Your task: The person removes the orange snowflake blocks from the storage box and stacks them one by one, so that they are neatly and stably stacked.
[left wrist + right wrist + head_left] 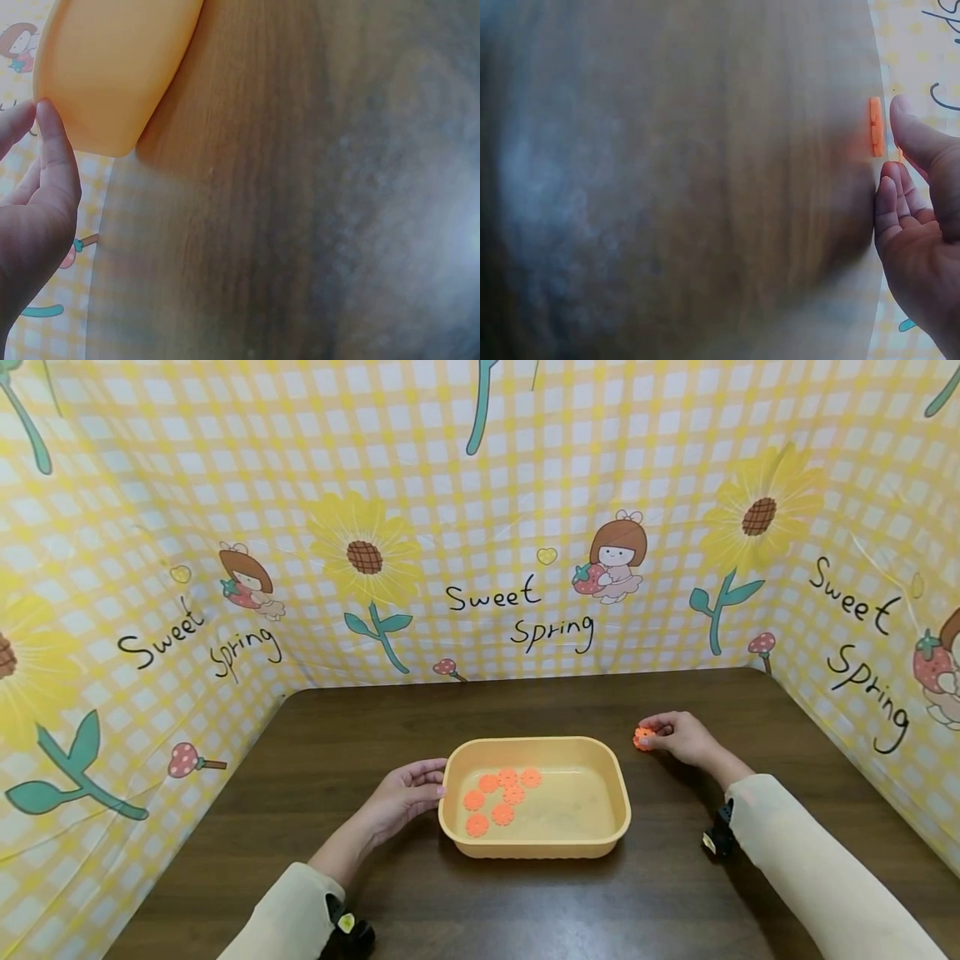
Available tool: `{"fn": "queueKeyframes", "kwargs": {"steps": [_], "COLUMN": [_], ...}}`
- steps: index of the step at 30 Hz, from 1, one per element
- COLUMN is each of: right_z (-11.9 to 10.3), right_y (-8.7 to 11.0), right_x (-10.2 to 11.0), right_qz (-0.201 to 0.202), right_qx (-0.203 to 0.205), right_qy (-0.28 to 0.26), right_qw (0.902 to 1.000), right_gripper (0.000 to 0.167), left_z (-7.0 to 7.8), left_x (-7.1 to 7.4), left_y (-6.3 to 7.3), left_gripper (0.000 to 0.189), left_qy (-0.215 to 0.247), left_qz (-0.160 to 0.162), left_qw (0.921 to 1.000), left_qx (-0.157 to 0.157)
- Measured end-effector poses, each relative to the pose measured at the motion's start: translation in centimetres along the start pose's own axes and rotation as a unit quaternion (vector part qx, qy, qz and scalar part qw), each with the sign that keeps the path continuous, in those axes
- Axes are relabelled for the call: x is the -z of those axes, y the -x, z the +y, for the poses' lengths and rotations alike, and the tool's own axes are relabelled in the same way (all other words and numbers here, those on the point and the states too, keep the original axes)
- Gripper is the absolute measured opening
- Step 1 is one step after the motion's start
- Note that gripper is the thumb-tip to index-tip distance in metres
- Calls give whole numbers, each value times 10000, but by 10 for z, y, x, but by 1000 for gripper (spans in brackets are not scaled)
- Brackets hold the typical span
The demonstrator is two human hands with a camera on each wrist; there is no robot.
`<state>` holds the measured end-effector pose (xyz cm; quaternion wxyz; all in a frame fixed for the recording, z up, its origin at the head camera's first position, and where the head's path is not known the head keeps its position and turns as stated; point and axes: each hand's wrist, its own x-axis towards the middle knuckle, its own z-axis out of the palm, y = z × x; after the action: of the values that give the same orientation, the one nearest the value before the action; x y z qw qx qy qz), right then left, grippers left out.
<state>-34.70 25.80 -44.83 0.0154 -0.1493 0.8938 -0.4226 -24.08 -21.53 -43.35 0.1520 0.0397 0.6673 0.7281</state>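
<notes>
A yellow plastic tray [577,793] sits on the table, with several flat orange discs with scalloped edges [503,814] in its left half. My left hand [401,797] touches the tray's left end from outside, its fingers fairly straight at the rim. In the left wrist view, fingertips [46,109] rest against the tray's corner [112,90]. Right of the tray, my right hand [684,739] is low over the table, thumb and fingers at an orange scalloped disc [642,739]. The right wrist view shows one disc [876,126] edge-on and a sliver of orange [900,154] between thumb and fingers.
The dark wooden table [360,718] extends around the tray. A yellow checked cloth [487,510] with printed sunflowers and lettering hangs along the back and both sides. A black device [718,835] is strapped at each wrist.
</notes>
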Motion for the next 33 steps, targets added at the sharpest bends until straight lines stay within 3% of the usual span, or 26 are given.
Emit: {"fn": "queueKeyframes", "kwargs": {"steps": [33], "right_z": [-4], "right_y": [0], "right_x": [-3], "right_qz": [-148], "right_qx": [-123], "right_qy": [494], "right_qw": [9986], "right_gripper": [37], "left_z": [-1], "left_x": [0], "left_y": [1], "left_gripper": [55], "left_qy": [-50], "left_qz": [-14], "left_qw": [10000], "left_qx": [-51]}}
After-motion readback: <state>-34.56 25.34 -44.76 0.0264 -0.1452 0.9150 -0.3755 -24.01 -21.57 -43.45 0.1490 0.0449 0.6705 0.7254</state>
